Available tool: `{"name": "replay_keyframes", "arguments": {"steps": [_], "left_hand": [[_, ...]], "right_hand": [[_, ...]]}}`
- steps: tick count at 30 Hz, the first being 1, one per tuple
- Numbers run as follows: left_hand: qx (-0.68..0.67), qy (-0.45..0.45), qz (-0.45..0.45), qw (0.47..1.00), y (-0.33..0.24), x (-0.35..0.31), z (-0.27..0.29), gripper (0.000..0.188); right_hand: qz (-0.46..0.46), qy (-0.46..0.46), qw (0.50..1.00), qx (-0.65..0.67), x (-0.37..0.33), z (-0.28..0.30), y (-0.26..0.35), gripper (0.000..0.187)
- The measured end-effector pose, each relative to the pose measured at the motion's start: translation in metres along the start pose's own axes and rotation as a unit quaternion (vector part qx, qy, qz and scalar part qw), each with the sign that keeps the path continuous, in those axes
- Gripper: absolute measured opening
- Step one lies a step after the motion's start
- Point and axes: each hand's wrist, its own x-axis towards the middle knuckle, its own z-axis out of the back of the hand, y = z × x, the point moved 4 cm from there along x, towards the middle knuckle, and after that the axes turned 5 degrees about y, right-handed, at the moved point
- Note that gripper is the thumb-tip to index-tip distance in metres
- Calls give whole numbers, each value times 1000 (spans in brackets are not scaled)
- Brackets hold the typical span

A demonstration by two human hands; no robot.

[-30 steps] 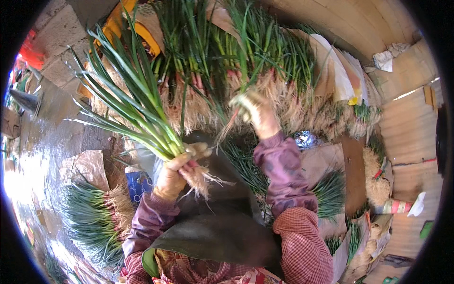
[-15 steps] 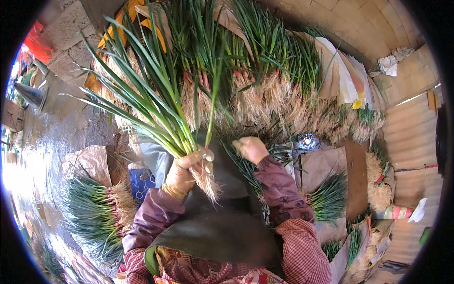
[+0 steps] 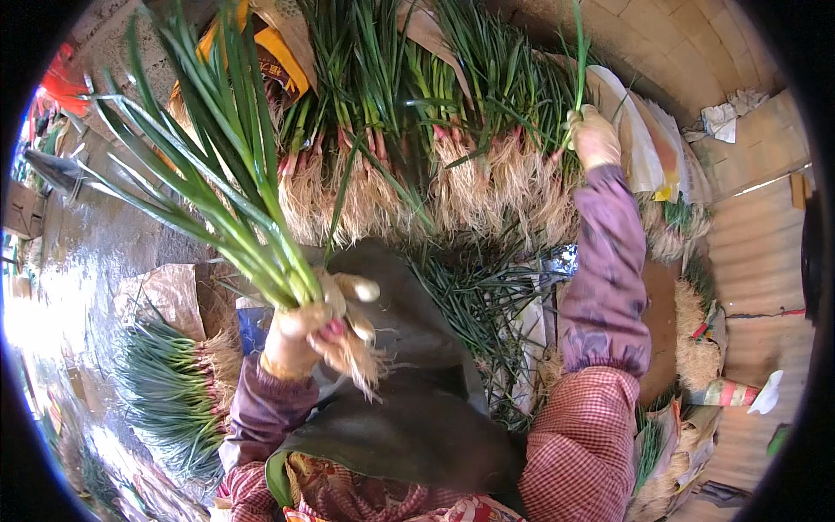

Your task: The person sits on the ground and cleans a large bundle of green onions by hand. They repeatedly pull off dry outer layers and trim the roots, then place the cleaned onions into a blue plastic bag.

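My left hand (image 3: 304, 335), in a pale glove, is closed around the lower stems of a bunch of spring onions (image 3: 252, 226). Their green leaves fan up and to the left, and the pale roots hang out beside my fingers above the dark apron (image 3: 383, 418). At the far right of a long row of spring onions (image 3: 487, 165), my gloved right hand (image 3: 593, 139) pinches a single stalk (image 3: 579, 65). That stalk stands upright, with a pinkish base showing under the fingers.
Another pile of spring onions (image 3: 170, 391) lies at the left beside brown paper (image 3: 165, 300). Loose green leaves (image 3: 478, 304) are scattered right of the apron. Sacks (image 3: 639, 139) stand behind the row, and more rooted bundles (image 3: 696, 335) are at the right.
My right hand has gone from near the apron to the far right end of the row and now grips a stalk. My left hand has shifted left and a little nearer with its bunch.
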Motion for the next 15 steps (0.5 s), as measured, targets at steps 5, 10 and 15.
{"name": "replay_keyframes", "arguments": {"steps": [5, 10, 15], "left_hand": [[-28, -191, 14, 981, 23, -6, 47, 20], [5, -172, 56, 984, 27, -11, 50, 18], [19, -162, 60, 985, 19, -18, 46, 19]], "right_hand": [[244, -68, 967, -27, -18, -89, 80, 26], [271, 103, 953, -86, -19, -195, 143, 32], [129, 199, 902, 362, 0, -136, 108, 15]]}}
